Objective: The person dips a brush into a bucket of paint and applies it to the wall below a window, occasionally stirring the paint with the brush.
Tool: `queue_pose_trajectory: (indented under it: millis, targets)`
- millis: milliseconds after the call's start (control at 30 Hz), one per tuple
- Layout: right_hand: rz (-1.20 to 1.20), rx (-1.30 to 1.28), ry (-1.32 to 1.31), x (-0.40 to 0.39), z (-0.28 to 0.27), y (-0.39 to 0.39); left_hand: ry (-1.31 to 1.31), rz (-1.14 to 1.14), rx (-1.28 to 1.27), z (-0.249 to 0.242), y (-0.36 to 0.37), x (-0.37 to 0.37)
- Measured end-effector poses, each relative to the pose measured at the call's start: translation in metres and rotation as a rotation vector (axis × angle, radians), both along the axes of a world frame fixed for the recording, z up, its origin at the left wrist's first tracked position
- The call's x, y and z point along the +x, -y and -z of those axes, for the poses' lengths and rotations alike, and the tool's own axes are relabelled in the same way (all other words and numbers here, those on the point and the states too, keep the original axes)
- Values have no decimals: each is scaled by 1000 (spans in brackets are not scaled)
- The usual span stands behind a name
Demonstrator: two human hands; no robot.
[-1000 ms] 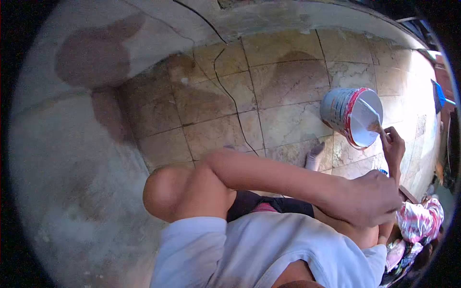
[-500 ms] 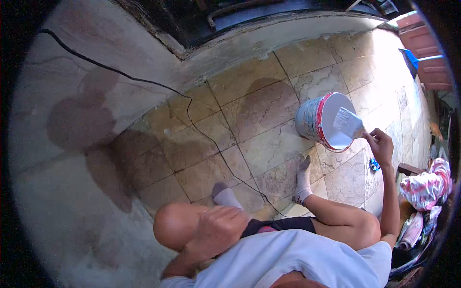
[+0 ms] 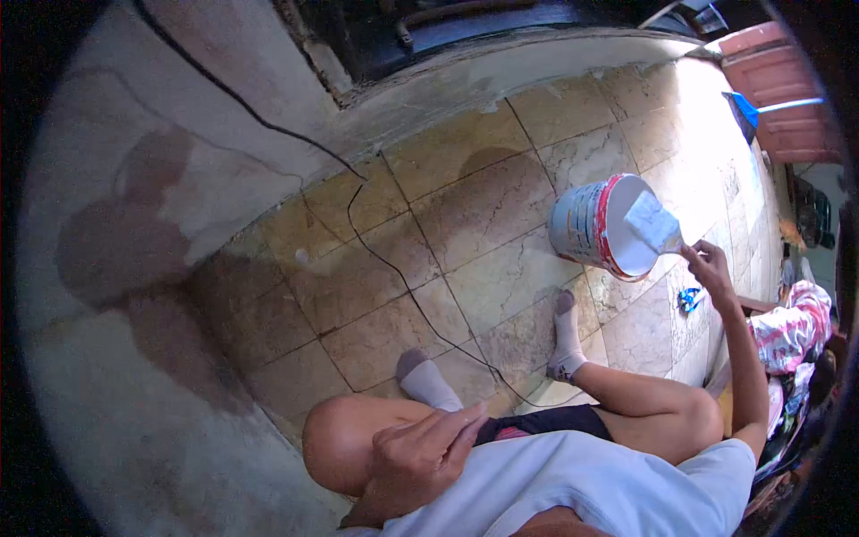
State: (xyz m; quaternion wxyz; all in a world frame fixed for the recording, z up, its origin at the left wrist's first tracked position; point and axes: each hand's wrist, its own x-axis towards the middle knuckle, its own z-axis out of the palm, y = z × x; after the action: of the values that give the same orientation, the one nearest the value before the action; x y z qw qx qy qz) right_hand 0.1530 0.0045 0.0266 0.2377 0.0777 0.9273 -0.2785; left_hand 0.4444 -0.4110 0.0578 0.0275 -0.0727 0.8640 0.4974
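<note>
My right hand (image 3: 710, 271) grips the handle of a wide paintbrush (image 3: 653, 222). White paint coats its bristles, which overlap the mouth of a paint bucket (image 3: 577, 224) in this view. The bucket has a red-and-white rim and whitish paint inside, and it stands on the tiles in front of my feet. By my left knee is my left hand (image 3: 425, 452), palm turned partly away, fingers loosely stretched with nothing visible in them.
A black cable (image 3: 380, 258) runs from the wall across the tiled floor (image 3: 483, 304) to between my feet. A small blue wrapper (image 3: 688, 300) lies right of the bucket. Piled cloths (image 3: 792, 329) sit at far right, and a pale wall (image 3: 107, 376) rises at left.
The paintbrush has shifted slightly and turned, showing its broad painted side over the bucket. My left hand has moved lower and right, its fingers now extended further. The view has tilted a little.
</note>
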Motion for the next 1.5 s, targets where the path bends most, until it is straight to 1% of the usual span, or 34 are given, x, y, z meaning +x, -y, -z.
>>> queue_pose_trajectory:
  millis: [67, 167, 233, 300, 367, 433, 500, 567, 667, 733, 800, 900, 967, 1000, 1100, 1200, 1300, 1333, 1433, 1500]
  targets:
    - [104, -67, 11, 0, -14, 18, 84, 40, 63, 2, 1, 0]
    - [72, -386, 1, -14, -20, 40, 297, 189, 47, 5, 3, 1]
    - [14, -480, -24, -22, -25, 86, 325, 207, 59, 2, 2, -1]
    - [-115, -543, -82, -34, -10, 132, 326, 220, 59, 2, 2, -1]
    - [-183, -558, -86, -40, 7, 183, 295, 237, 50, 7, 1, 2]
    - [-339, -655, -223, -51, 54, 227, 268, 238, 27, 5, 1, 3]
    - [-416, -698, -277, -48, 98, 272, 251, 256, -6, 5, 1, 3]
    - [-407, -717, -281, -39, 137, 308, 250, 293, -49, 2, 2, 4]
    - [-388, -861, -213, -33, 187, 344, 237, 222, -39, -1, 3, 3]
    - [-418, -851, -261, -33, 197, 360, 243, 221, -43, 2, 2, 4]
    - [-441, -834, -285, -33, 198, 370, 255, 231, -47, 3, 1, 3]
    - [-501, -658, -403, -32, 189, 381, 267, 253, -54, 2, 2, -1]
    - [-511, -628, -512, -40, 207, 384, 261, 253, -60, 2, 2, -3]
    - [-517, -610, -564, -40, 204, 386, 262, 257, -56, 3, 2, -3]
    - [-593, -417, -559, -41, 188, 375, 274, 267, -36, 4, 3, -5]
    - [-542, -396, -582, -46, 194, 373, 290, 273, -19, 3, 4, -9]
    - [-400, -486, -622, -57, 195, 357, 287, 262, -26, 4, 3, -8]
    - [-341, -363, -630, -60, 191, 345, 291, 257, -26, 3, 4, -7]
    - [-203, -286, -705, -67, 189, 309, 291, 260, -2, 5, 4, -4]
    - [-230, -379, -592, -59, 196, 305, 293, 272, 9, 7, 2, -3]
